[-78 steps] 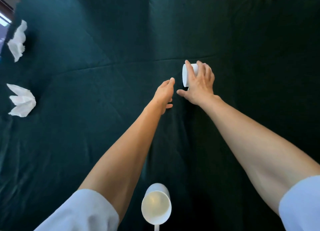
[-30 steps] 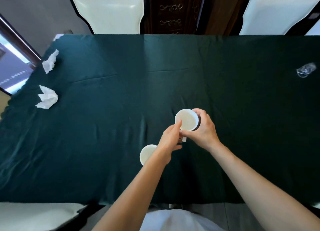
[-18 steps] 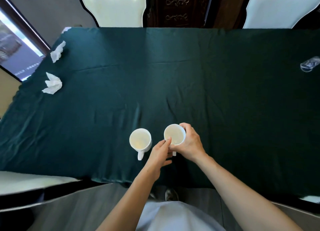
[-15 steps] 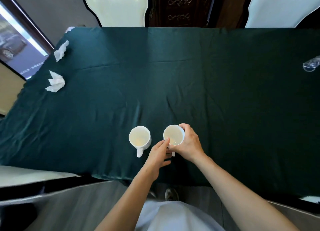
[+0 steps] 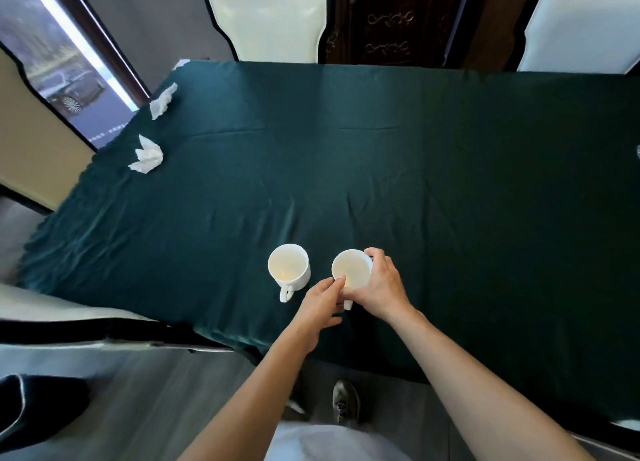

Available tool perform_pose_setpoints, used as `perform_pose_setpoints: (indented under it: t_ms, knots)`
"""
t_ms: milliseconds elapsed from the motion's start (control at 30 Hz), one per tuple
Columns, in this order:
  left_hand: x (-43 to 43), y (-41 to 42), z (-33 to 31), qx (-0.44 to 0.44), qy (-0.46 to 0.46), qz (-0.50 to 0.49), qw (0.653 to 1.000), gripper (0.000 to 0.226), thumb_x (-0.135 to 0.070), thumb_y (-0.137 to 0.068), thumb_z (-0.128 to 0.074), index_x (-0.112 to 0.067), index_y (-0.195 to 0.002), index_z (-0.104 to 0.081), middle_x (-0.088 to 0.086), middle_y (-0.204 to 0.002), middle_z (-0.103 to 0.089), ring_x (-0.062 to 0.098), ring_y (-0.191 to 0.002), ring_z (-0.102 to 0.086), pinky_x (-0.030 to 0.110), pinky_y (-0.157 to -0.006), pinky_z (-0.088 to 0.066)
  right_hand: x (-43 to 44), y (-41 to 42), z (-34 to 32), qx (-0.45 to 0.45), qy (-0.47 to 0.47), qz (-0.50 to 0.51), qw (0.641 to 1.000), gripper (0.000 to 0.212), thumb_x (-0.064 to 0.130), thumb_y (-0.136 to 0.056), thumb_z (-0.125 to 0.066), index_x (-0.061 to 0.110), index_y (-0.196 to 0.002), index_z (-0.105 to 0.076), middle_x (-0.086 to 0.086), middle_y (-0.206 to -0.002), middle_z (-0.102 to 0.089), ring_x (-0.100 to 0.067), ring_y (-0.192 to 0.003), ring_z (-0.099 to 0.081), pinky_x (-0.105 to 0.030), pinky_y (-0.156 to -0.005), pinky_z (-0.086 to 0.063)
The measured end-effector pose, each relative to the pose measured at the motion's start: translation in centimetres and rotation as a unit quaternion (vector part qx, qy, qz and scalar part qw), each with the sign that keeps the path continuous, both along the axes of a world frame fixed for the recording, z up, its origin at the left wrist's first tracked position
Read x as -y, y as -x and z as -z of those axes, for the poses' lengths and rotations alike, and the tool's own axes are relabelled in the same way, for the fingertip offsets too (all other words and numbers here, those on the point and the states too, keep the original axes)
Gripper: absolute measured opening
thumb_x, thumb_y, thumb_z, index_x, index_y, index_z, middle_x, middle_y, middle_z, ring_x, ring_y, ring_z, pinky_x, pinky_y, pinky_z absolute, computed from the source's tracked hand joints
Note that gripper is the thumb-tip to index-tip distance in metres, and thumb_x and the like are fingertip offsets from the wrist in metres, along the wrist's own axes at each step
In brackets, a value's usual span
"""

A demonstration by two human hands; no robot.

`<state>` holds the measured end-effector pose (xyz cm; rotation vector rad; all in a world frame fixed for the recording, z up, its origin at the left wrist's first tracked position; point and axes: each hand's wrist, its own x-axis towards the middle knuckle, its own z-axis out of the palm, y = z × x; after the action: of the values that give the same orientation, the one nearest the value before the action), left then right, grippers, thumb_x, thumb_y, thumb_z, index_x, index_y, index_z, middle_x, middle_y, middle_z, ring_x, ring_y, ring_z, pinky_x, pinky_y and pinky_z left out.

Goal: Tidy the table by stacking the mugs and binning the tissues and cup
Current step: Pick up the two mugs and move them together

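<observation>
Two white mugs are near the table's front edge. The left mug (image 5: 289, 268) stands upright on the green cloth, its handle toward me, untouched. My right hand (image 5: 382, 285) grips the right mug (image 5: 350, 268) around its side, mouth up. My left hand (image 5: 320, 303) pinches that mug at its near rim, beside the handle. Two crumpled white tissues lie at the far left: one tissue (image 5: 146, 155) nearer, the other tissue (image 5: 162, 101) close to the corner. A sliver of the clear cup (image 5: 638, 151) shows at the right edge.
The dark green tablecloth (image 5: 381, 169) covers the whole table. Two white-backed chairs (image 5: 270, 27) stand at the far side and another chair (image 5: 52, 313) at the near left. My shoe (image 5: 344, 403) is on the grey floor below the table edge.
My right hand picked up the mug lying on its side far out on the table, brought it upright to the front edge beside the other mug, and my left hand joined on it.
</observation>
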<state>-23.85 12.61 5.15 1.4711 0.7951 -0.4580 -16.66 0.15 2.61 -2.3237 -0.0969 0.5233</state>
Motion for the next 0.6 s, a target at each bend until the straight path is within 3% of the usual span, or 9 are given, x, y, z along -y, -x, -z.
perform_pose_setpoints:
  t_ms: [167, 267, 333, 433, 533, 600]
  knots:
    - [-0.6, -0.5, -1.3, 0.005, -0.029, 0.042, 0.999, 0.028, -0.050, -0.104, -0.048, -0.028, -0.106, -0.066, -0.005, -0.105, -0.072, 0.016, -0.100, -0.067, 0.039, -0.098, -0.054, -0.1, 0.1, -0.9, -0.015, 0.022, -0.020, 0.999, 0.108, 0.051, -0.065, -0.087, 0.019, -0.152, -0.031, -0.010, -0.149, -0.042, -0.029, -0.133, -0.048, -0.038, -0.104, -0.045]
    - [-2.0, -1.3, -2.2, 0.028, -0.123, 0.102, 0.987, 0.054, -0.059, -0.099, -0.048, -0.012, -0.114, -0.069, -0.002, -0.094, -0.064, 0.016, -0.085, -0.059, 0.042, -0.096, -0.056, -0.8, -0.2, -2.1, -0.020, 0.021, -0.026, 0.999, 0.110, 0.054, -0.072, -0.078, 0.018, -0.160, -0.022, -0.011, -0.159, -0.032, -0.030, -0.145, -0.036, -0.043, -0.115, -0.038]
    - [-3.4, -1.8, -4.0, 0.057, -0.171, 0.136, 0.974, 0.057, -0.060, -0.098, -0.047, -0.008, -0.108, -0.067, -0.001, -0.090, -0.061, 0.016, -0.081, -0.056, 0.041, -0.088, -0.056, -1.7, -0.7, -3.3, -0.001, 0.024, -0.026, 0.999, 0.104, 0.056, -0.078, -0.072, 0.017, -0.160, -0.022, -0.013, -0.160, -0.030, -0.031, -0.147, -0.034, -0.044, -0.117, -0.035]
    - [-5.8, -2.0, -7.1, 0.086, -0.225, 0.172, 0.955, 0.047, -0.055, -0.103, -0.046, -0.017, -0.121, -0.066, 0.001, -0.113, -0.069, 0.019, -0.100, -0.060, 0.031, -0.086, -0.044, -3.5, -1.3, -4.7, 0.026, 0.050, -0.029, 0.998, 0.097, 0.054, -0.084, -0.070, 0.016, -0.160, -0.021, -0.014, -0.162, -0.029, -0.033, -0.147, -0.033, -0.046, -0.118, -0.035]
    - [-8.7, -0.6, -9.3, 0.117, -0.249, 0.167, 0.947, 0.044, -0.053, -0.103, -0.048, -0.015, -0.119, -0.065, 0.002, -0.118, -0.067, 0.021, -0.113, -0.060, 0.035, -0.098, -0.046, -5.6, -0.7, -5.5, 0.046, 0.074, -0.033, 0.996, 0.095, 0.049, -0.087, -0.069, 0.015, -0.161, -0.021, -0.016, -0.162, -0.028, -0.034, -0.147, -0.033, -0.046, -0.118, -0.034]
    - [-10.4, 0.7, -9.8, 0.134, -0.240, 0.132, 0.952, 0.051, -0.050, -0.102, -0.050, -0.014, -0.136, -0.063, 0.003, -0.131, -0.069, 0.023, -0.124, -0.061, 0.036, -0.103, -0.049, -6.6, 0.2, -5.6, 0.046, 0.075, -0.015, 0.996, 0.091, 0.045, -0.089, -0.068, 0.015, -0.160, -0.021, -0.017, -0.161, -0.029, -0.035, -0.146, -0.034, -0.045, -0.117, -0.034]
